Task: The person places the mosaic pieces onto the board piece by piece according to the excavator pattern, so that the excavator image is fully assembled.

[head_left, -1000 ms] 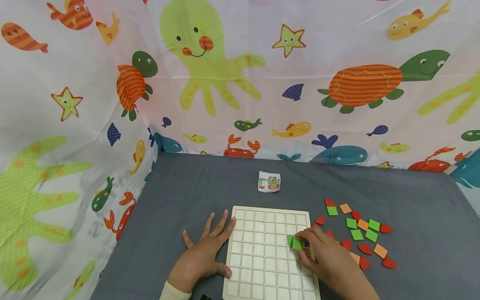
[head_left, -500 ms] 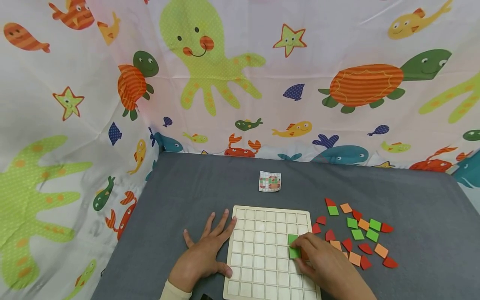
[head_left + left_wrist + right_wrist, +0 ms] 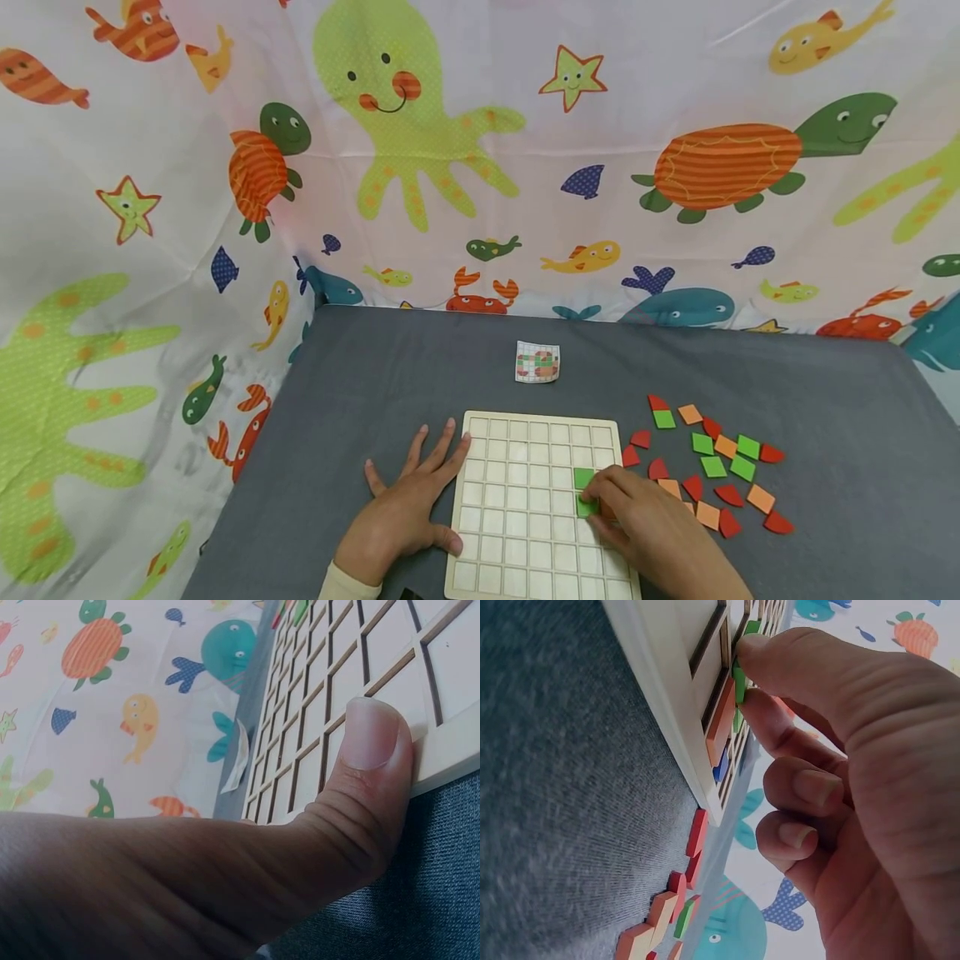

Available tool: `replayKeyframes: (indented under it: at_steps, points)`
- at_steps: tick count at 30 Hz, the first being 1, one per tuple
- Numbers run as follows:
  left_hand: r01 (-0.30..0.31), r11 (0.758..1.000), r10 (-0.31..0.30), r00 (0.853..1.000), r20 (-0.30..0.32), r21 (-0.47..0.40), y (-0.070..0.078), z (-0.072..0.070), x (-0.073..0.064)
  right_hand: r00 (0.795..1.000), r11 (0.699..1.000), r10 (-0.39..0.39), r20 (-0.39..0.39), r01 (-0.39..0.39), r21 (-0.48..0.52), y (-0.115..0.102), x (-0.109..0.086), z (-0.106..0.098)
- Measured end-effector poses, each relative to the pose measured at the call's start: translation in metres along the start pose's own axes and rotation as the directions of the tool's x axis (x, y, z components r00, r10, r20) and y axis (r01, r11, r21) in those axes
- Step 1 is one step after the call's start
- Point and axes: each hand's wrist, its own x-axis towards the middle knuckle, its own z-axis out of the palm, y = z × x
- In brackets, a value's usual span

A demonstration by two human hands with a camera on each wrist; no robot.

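Observation:
On the grey cloth lies a square wooden grid board (image 3: 517, 500). My left hand (image 3: 408, 521) is spread flat at its left side, fingertips and thumb at the edge; the left wrist view shows the thumb (image 3: 371, 742) resting on the rim. My right hand (image 3: 652, 525) pinches a green square tile (image 3: 586, 507) between thumb and index finger, at a cell near the board's right side. Directly above it another green tile (image 3: 584, 477) fills a cell. Beside the pinched tile, an orange tile (image 3: 721, 724) and a blue tile (image 3: 720, 765) show in the right wrist view.
Loose tiles lie right of the board: several green squares (image 3: 714, 467), orange squares (image 3: 761, 499) and red quarter-circle pieces (image 3: 778, 523). Behind the board lies a small pattern card (image 3: 537, 362). A sea-animal curtain (image 3: 480, 167) bounds the back and left side.
The right hand has brought the green tile down from a tilted, raised position into the cell below the other green tile, and still grips it. The left hand has stayed put.

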Motion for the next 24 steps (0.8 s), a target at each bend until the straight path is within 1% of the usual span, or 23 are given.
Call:
replayKeyframes:
  at_steps: [5,8,10,14,16,17,21,23,24]
  points:
    - [0.001,1.0,-0.001,1.0,0.0,0.0,-0.0002,-0.0003,-0.0007,0.998,0.999,-0.047,-0.03,0.047,-0.019,0.0008,0.001,0.0003]
    - [0.0,1.0,0.0,1.0,0.003,0.004,-0.001,0.0004,-0.0006,0.997,0.997,-0.065,-0.034,0.064,-0.034,0.001,0.002,0.0009]
    - [-0.001,1.0,0.001,1.0,0.005,0.003,-0.0013,0.0006,-0.0001,0.998,0.998,-0.06,-0.03,0.059,-0.033,0.0009,0.0023,0.0011]
    - [0.004,1.0,-0.004,1.0,0.01,0.005,-0.0011,0.0008,0.0003,1.0,1.0,-0.031,-0.004,0.031,0.002,0.0003,0.0022,0.0008]
    - [0.007,1.0,-0.007,1.0,0.012,0.008,-0.0009,0.001,0.0001,1.0,0.999,-0.029,-0.001,0.029,0.018,0.0001,0.0023,-0.0006]
    - [0.008,1.0,-0.008,1.0,0.012,0.01,-0.0009,0.0011,0.0,0.999,0.999,-0.036,-0.011,0.036,0.017,0.0004,0.0025,-0.0014]
    - [0.002,1.0,-0.002,1.0,0.005,0.011,-0.0011,0.0009,0.0,0.993,0.998,-0.062,-0.096,0.062,0.004,0.0024,0.0027,-0.0039]
    - [0.0,1.0,0.0,1.0,0.001,0.013,-0.0013,0.0007,0.0002,0.989,0.999,-0.053,-0.139,0.052,-0.01,0.0043,0.001,-0.0044]
    - [0.0,1.0,0.0,1.0,0.0,0.013,-0.0014,0.0005,0.0002,0.988,0.999,-0.038,-0.148,0.037,-0.01,0.0053,-0.0002,-0.0049]
